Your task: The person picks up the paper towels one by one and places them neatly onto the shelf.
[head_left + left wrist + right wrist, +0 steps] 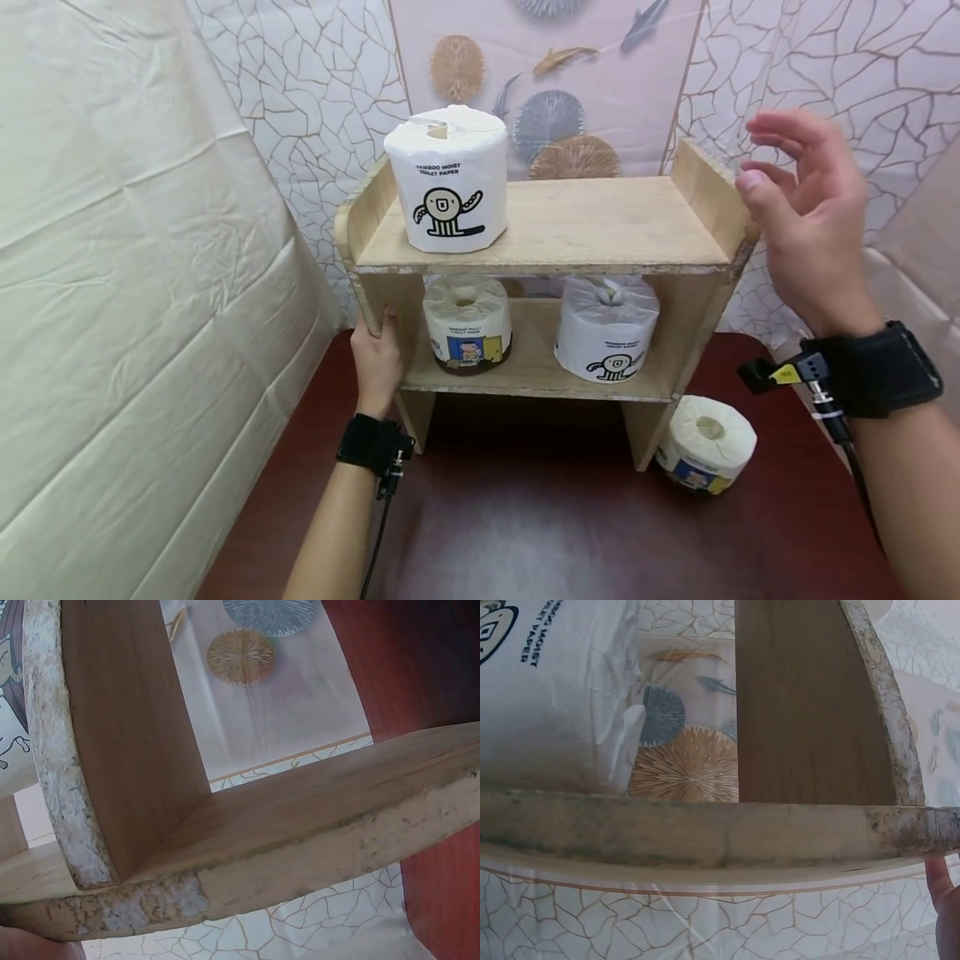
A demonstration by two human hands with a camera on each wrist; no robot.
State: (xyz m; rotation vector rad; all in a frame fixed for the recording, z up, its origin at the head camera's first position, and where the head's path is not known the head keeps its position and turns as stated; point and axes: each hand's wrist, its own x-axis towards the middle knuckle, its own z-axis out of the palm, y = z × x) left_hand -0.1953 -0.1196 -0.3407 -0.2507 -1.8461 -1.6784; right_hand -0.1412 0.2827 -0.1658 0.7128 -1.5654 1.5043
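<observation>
A small two-tier wooden shelf (pixel 615 221) stands in front of me. My left hand (pixel 377 367) grips its left side panel, thumb over the front edge; only a bit of that hand's skin shows at the lower left of the left wrist view. Beside the upper right side panel (pixel 708 196) my right hand (pixel 813 208) is raised with loosely bent fingers, holding nothing. In the right wrist view, its fingertip (pixel 936 877) is right at the panel's edge. A white wrapped toilet roll (pixel 457 187) sits on the top board's left.
The lower board carries a patterned toilet roll (pixel 467 329) and a white toilet roll (pixel 609 333). Another patterned toilet roll (pixel 708 446) is on the dark red table (pixel 525 533), by the shelf's right leg. Cloth walls (pixel 150 250) enclose the left, back and right.
</observation>
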